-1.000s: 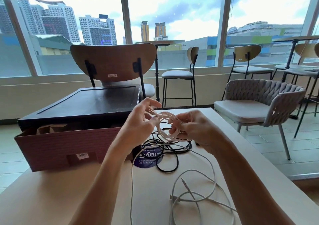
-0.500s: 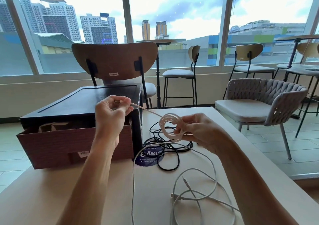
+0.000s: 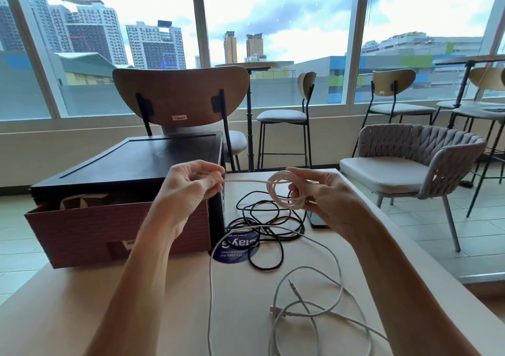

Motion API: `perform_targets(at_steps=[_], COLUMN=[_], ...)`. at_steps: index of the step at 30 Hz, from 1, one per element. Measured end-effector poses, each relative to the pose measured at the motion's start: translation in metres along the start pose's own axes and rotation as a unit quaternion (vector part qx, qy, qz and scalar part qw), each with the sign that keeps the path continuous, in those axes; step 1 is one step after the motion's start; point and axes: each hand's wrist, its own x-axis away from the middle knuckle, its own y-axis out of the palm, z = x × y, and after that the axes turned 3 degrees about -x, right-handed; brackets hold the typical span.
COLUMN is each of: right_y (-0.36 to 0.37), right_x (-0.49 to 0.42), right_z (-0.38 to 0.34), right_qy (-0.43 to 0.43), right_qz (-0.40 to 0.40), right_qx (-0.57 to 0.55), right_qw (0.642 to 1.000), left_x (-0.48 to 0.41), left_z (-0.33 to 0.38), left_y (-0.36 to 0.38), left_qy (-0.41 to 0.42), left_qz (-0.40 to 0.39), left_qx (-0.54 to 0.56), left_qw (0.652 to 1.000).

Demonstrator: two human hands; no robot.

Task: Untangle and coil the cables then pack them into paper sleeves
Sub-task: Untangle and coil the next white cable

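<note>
- The coil (image 3: 282, 191) stands upright in the air right of the box (image 3: 109, 224); its loose strand runs level leftward.
- The right hand (image 3: 330, 199) pinches the coil; the left hand (image 3: 188, 189) pinches the strand above the box's right corner.
- A black cable (image 3: 269, 225) lies tangled on the table (image 3: 68, 301) right of the box; a white cable (image 3: 339, 271) sprawls nearer, off the near edge.
- Bare top shows before the box.

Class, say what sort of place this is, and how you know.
Probably a cafe or shared lounge in a city: tall stools beside a high table, a woven armchair, and tower blocks outside the windows.
</note>
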Motion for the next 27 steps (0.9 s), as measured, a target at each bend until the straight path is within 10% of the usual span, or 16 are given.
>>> perform_targets(at_steps=[4,12,20,27], right_y=[-0.002,-0.007,-0.012,-0.011], right_x=[-0.003,-0.005,-0.003,0.004], right_z=[0.0,0.001,-0.002,-0.007], right_qy=[0.021,0.018,0.017,0.021], right_qz=[-0.006,-0.027,-0.067,-0.134], right_qx=[-0.087,-0.065,-0.014,0.069], right_qw=[0.996,0.997,0.998,0.988], left_x=[-0.001,0.005,0.003,0.003], left_z=[-0.007,0.005,0.006,0.007], left_y=[0.006,0.002,-0.011,-0.008], left_qy=[0.051,0.112,0.262,0.276], left_qz=[-0.05,-0.182,0.123,0.235], left_qx=[-0.222,-0.302,-0.418,-0.425], left_qw=[0.972,0.929,0.861,0.829])
